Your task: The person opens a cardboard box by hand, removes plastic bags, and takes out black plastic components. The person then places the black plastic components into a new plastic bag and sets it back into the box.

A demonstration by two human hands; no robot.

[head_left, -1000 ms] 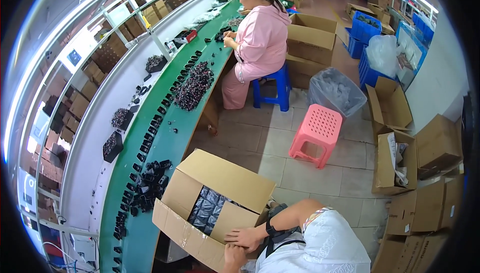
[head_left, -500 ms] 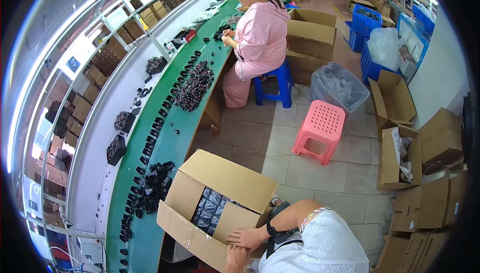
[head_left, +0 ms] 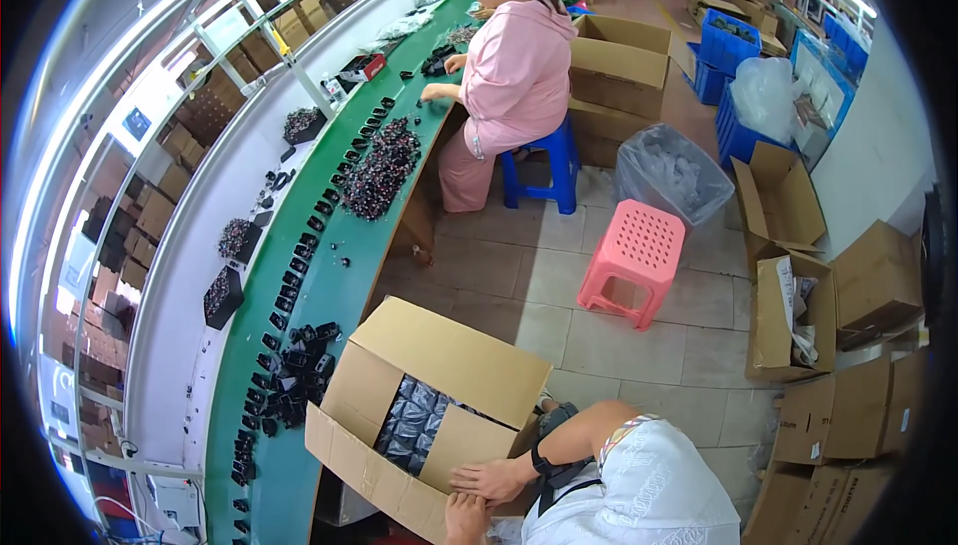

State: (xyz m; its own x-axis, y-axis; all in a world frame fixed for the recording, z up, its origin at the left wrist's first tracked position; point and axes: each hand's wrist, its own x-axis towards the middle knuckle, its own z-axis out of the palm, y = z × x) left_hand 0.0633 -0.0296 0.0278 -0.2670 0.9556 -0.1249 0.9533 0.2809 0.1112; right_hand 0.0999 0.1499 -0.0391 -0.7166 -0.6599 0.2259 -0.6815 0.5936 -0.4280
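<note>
A large open cardboard box (head_left: 449, 340) stands tilted in front of me, beside the green bench. Inside it lie several dark items in clear plastic bags (head_left: 409, 420), partly covered by an inner flap. My right hand (head_left: 491, 480), with a black band on its wrist, lies flat on the cardboard at the near side, fingers stretched out. Just below it, my left hand (head_left: 467, 517) has its fingers bent over the near edge of the box. The two hands almost touch, and part of the left one is cut off by the lower edge.
On the green bench (head_left: 299, 425) lie a row of small black housings (head_left: 289, 290), a pile of black parts (head_left: 299, 375) and a heap of small components (head_left: 379, 176). A co-worker in pink (head_left: 519, 66) sits on a blue stool (head_left: 549, 171). A pink stool (head_left: 634, 256) and cartons (head_left: 788, 315) stand right.
The co-worker's hands have moved apart, one reaching out over the bench top. My hands stay nearly in place on the box. The whole view has shifted slightly.
</note>
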